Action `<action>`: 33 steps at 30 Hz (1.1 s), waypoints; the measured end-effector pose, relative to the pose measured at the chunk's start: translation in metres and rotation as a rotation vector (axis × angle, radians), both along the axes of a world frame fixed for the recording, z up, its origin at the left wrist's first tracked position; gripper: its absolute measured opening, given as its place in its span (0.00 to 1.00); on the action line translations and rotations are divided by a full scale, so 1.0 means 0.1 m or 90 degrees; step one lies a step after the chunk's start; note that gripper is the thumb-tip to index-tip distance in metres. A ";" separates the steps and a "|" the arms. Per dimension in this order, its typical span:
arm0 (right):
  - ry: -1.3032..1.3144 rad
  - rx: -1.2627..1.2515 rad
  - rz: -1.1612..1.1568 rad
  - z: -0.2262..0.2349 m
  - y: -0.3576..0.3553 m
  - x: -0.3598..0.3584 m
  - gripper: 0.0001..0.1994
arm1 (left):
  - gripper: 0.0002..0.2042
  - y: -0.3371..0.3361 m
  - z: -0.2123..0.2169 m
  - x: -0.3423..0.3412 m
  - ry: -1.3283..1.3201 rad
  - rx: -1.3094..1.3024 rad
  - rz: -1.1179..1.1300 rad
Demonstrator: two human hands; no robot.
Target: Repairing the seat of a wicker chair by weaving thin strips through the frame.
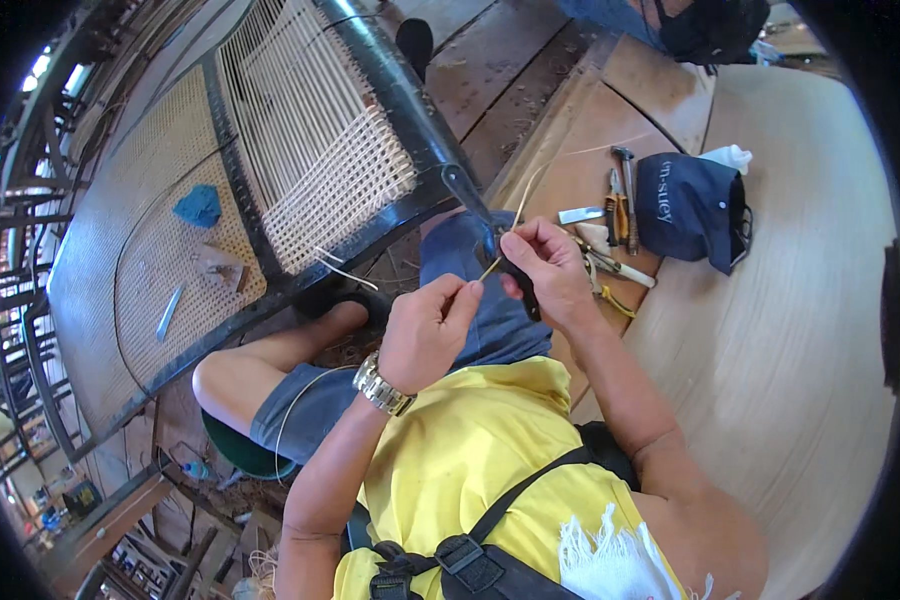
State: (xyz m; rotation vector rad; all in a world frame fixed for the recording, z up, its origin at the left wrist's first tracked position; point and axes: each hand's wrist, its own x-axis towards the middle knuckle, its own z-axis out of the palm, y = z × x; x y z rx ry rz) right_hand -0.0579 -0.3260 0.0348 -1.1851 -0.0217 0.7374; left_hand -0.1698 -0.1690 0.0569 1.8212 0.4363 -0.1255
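My left hand (430, 335), with a metal watch on its wrist, is closed with thumb and finger pinched on a thin pale cane strand (489, 268). Just to the right, my right hand (550, 270) pinches the same strand, whose free end rises above it. A dark, long tool (526, 292) lies under the strand by my right fingers; its kind I cannot make out. At the left stands a dark-framed piece of furniture with a woven cane panel (330, 190). Its upper section has bare parallel strands, and its lower edge is closely woven.
On the panel lie a blue cloth (199, 206), a small clear bag (220, 267) and a pale blade-like piece (169, 314). To the right are a hammer (625, 190), pliers (615, 212), a navy pouch (685, 210) and a white bottle (730, 158). A green basin (240, 448) stands below my knee.
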 end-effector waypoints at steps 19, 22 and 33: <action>0.074 -0.044 -0.002 -0.25 -0.02 -0.11 0.07 | 0.10 -0.05 -0.15 0.11 -0.054 0.077 -0.035; 0.086 -0.036 0.005 -0.27 -0.01 -0.15 0.07 | 0.10 -0.09 -0.20 0.19 0.011 -0.031 -0.005; 0.181 0.002 -0.050 -0.32 -0.10 -0.10 0.09 | 0.13 -0.20 -0.23 0.25 -0.082 0.100 -0.010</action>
